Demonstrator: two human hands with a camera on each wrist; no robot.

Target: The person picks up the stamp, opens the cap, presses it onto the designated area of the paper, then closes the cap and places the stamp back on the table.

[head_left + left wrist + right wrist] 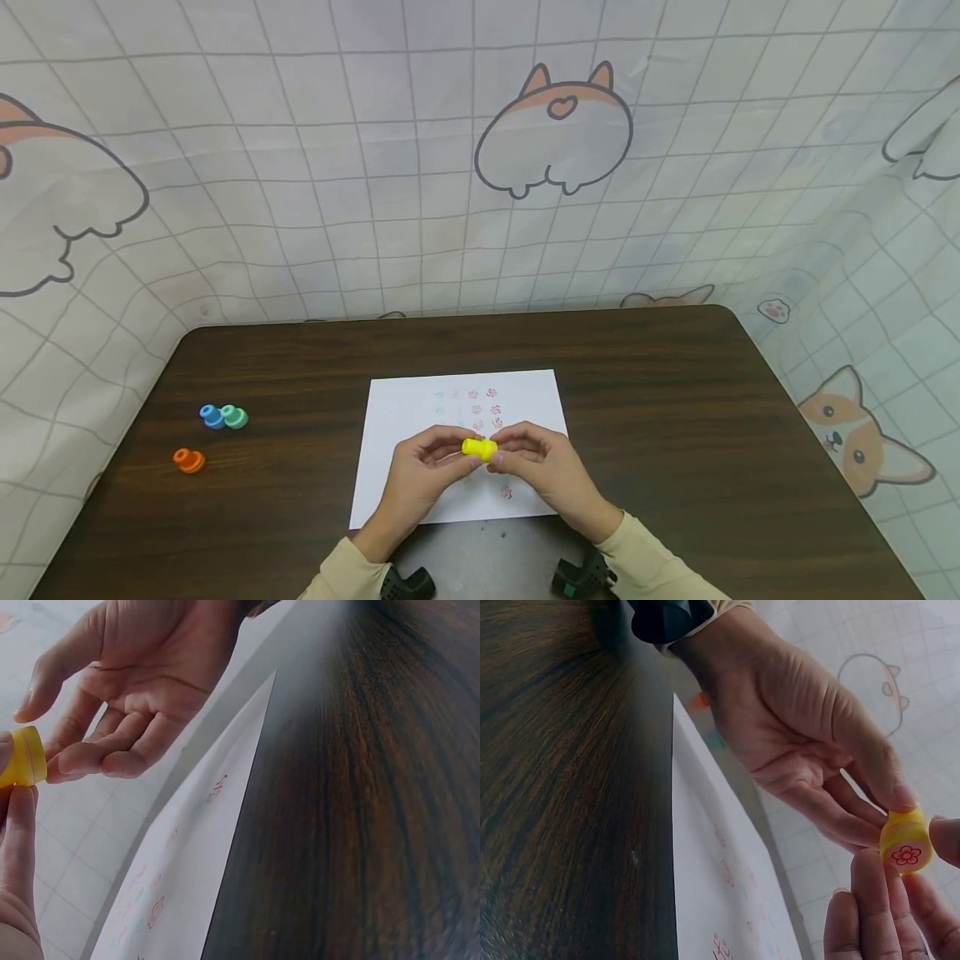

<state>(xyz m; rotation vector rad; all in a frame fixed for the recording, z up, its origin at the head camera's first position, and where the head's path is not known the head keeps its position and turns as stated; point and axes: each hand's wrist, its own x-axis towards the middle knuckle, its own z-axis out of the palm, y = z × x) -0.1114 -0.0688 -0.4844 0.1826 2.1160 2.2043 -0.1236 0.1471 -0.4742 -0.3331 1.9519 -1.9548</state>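
Note:
A yellow flower stamp (480,449) is held above the paper. My left hand (426,471) pinches its narrow handle end between thumb and fingers. Its round face, with a red flower on it, shows in the right wrist view, turned toward my right hand (542,467). In the left wrist view the right fingers (112,754) are loosely bent beside the stamp's wide end, the thumb apart from it; whether a fingertip touches is hard to tell. Under both hands lies a white sheet of paper (397,425) with rows of small flower prints, reddish and faint bluish-green.
On the table's left side stand a blue stamp (212,417) and a green stamp (235,417) side by side. Nearer me is an orange stamp (189,460). The dark wooden table (690,433) ends at a corgi-print curtain behind. A grey surface (487,558) adjoins the paper's near edge.

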